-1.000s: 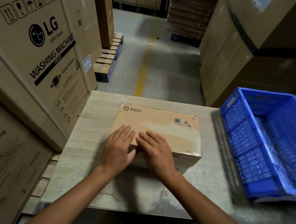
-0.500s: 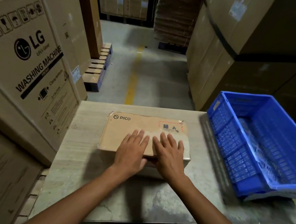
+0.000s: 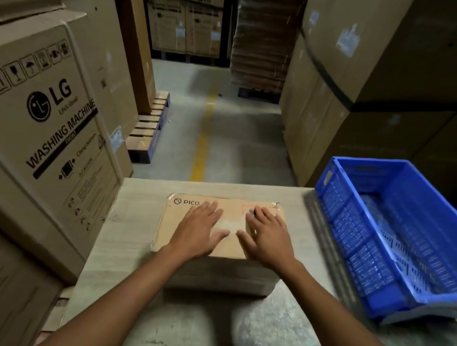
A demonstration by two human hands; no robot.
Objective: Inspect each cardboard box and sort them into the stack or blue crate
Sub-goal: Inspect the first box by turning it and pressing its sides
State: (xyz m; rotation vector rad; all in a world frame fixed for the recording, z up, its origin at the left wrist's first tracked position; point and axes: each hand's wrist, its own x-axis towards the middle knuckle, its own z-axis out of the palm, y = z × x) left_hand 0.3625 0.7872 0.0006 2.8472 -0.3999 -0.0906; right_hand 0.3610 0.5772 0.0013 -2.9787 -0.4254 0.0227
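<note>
The box (image 3: pixel 224 229) lies mid-tabletop (image 3: pixel 133 219), long axis left to right. Left hand (image 3: pixel 202 230) and right hand (image 3: pixel 265 237) rest flat on its lid, fingers straight, gripping nothing. The crate (image 3: pixel 338 211) stands nearer the right hand.

Tan cardboard box (image 3: pixel 233 215) with red dashed mark (image 3: pixel 246 205), mesh-patterned blue crate (image 3: pixel 355 235), yellow floor line (image 3: pixel 200 148), black-printed brown cartons (image 3: pixel 44 127).
</note>
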